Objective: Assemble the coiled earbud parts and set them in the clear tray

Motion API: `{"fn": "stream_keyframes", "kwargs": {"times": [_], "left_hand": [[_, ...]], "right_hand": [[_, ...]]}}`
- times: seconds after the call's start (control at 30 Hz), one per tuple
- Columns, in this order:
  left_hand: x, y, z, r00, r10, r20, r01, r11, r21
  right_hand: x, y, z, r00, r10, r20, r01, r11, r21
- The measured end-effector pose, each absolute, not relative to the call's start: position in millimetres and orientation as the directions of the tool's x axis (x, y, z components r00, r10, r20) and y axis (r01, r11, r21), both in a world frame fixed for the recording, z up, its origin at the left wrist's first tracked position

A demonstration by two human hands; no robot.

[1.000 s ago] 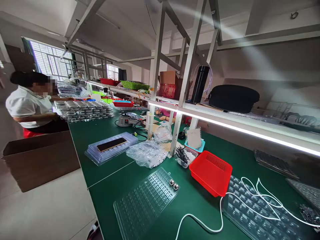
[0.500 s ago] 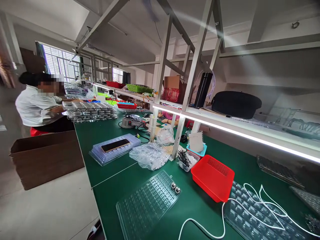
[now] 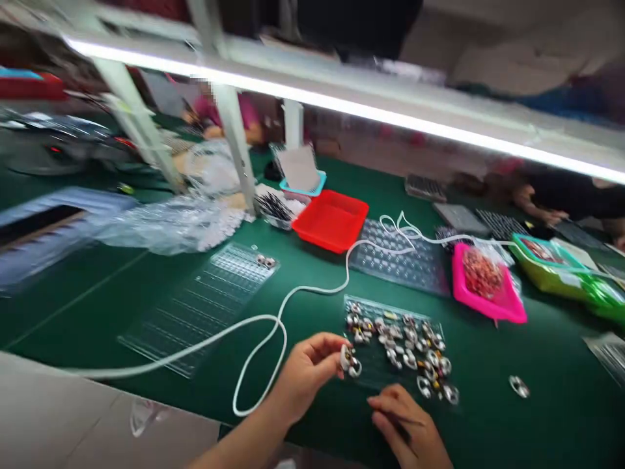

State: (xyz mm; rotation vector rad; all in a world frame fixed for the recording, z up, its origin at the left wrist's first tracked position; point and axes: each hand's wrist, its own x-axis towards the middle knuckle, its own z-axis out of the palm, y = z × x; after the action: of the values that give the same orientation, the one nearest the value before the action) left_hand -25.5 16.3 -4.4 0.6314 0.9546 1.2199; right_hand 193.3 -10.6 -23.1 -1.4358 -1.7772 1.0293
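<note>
One small silver part (image 3: 350, 362) sat pinched between thumb and fingers of my left hand (image 3: 308, 365), at left side of clear plastic tray (image 3: 374, 304). My right hand (image 3: 407, 435) gripped thin dark tool (image 3: 409, 420), exact kind too blurred to tell. More silver parts (image 3: 409, 342) lay clustered on tray. Lone silver piece (image 3: 519, 386) rested on green surface (image 3: 493, 423), right of tray. Red plastic basket (image 3: 332, 221) stood beyond.

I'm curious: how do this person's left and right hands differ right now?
The left hand pinches a silver piece; the right hand grips a thin dark stick. The left hand sits higher in the picture, forearm showing; the right hand sits lower, at the bottom edge. Both are bare.
</note>
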Motion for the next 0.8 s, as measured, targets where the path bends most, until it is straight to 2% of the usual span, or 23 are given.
{"fn": "stream_keyframes", "kwargs": {"times": [0.03, 0.07, 0.2, 0.33, 0.5, 0.8], "left_hand": [[-25.0, 17.0, -4.5, 0.071, 0.953, -0.293, -0.491, 0.289, 0.822], [-24.4, 17.5, -4.4, 0.084, 0.942, -0.324, -0.489, 0.322, 0.811], [-16.9, 15.6, -3.2, 0.136, 0.916, -0.378, -0.502, 0.393, 0.77], [-8.5, 12.3, -5.5, 0.149, 0.916, -0.372, -0.483, 0.396, 0.781], [-5.4, 7.2, -9.8, 0.094, 0.928, -0.359, -0.394, 0.366, 0.843], [-1.9, 4.6, -6.4, 0.01, 0.934, -0.358, -0.341, 0.339, 0.877]], "right_hand": [[200.6, -14.7, -24.2, -0.334, 0.943, 0.002, 0.421, 0.151, -0.894], [205.2, -16.5, -24.7, -0.347, 0.937, 0.032, 0.356, 0.163, -0.92], [201.0, -13.2, -21.9, -0.114, 0.985, 0.127, 0.026, 0.131, -0.991], [184.6, -12.4, -16.2, 0.021, 0.969, 0.245, -0.187, 0.244, -0.952], [177.0, -13.5, -19.1, -0.011, 0.939, 0.343, -0.191, 0.335, -0.923], [176.5, -12.5, -27.3, -0.04, 0.926, 0.376, -0.142, 0.367, -0.919]]}}
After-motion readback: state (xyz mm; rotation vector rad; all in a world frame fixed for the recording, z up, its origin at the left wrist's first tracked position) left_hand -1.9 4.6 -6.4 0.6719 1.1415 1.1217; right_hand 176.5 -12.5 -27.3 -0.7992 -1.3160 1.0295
